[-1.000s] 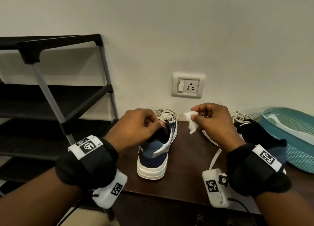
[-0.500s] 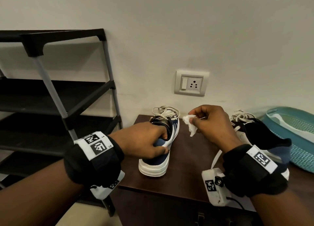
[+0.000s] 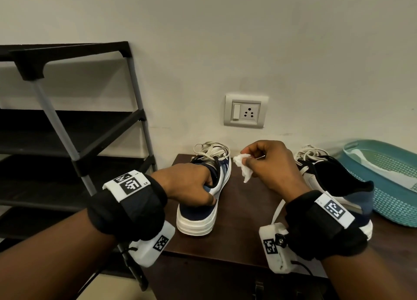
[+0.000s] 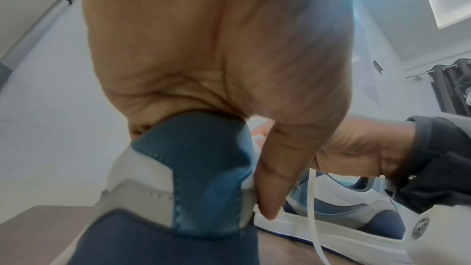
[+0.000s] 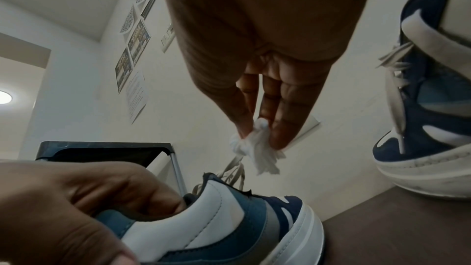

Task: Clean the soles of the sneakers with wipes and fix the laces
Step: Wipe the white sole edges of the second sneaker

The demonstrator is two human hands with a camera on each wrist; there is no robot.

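Observation:
A navy, blue and white sneaker [image 3: 200,211] stands upright on the dark brown table [image 3: 243,220], heel toward me, its pale laces [image 3: 212,149] loose. My left hand [image 3: 189,187] grips its heel collar, fingers inside the opening and thumb [image 4: 270,184] outside on the side [image 5: 203,223]. My right hand [image 3: 266,164] hovers above the table between the shoes and pinches a crumpled white wipe [image 3: 244,167], also seen hanging from my fingertips [image 5: 257,148]. The second sneaker [image 3: 338,187] stands at the right with loose laces [image 3: 311,153].
A black shelf rack [image 3: 67,130] stands left of the table. A teal plastic basket [image 3: 388,182] sits at the right edge. A wall socket [image 3: 246,111] is above the shoes. The table's front edge [image 3: 214,258] is close to my wrists.
My left hand has slid from the tongue area down onto the heel collar and taken hold of it. The right hand keeps the wipe and has barely shifted.

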